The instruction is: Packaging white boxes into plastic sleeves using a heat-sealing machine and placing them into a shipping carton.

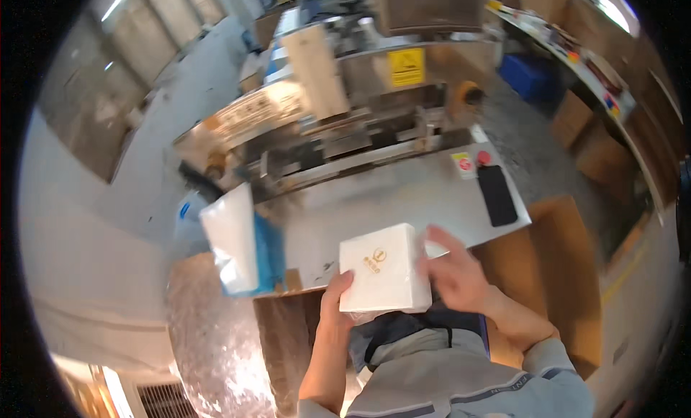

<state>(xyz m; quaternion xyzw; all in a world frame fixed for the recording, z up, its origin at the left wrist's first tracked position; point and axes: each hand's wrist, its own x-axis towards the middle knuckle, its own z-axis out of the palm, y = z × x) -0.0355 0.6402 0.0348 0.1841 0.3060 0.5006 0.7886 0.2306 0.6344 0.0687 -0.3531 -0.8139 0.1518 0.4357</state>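
In front of my body, above the near edge of the metal table, I hold a thick white square pack of what looks like paper napkins (385, 270). A small gold emblem is printed on its top, and clear film shows at its lower edge. My left hand (335, 297) grips its left side, the thumb on top and the other fingers hidden beneath. Close by the right side is my right hand (457, 274), blurred by motion, its fingers apart. Whether its fingertips touch the pack, I cannot tell.
Behind the metal table (331, 220) runs a machine (353, 141) with a yellow warning sign (407, 67). A black phone (497, 195) lies at the table's right. White and blue plastic packaging (237, 242) stands at its left. An open cardboard box (558, 274) is beside me on the right.
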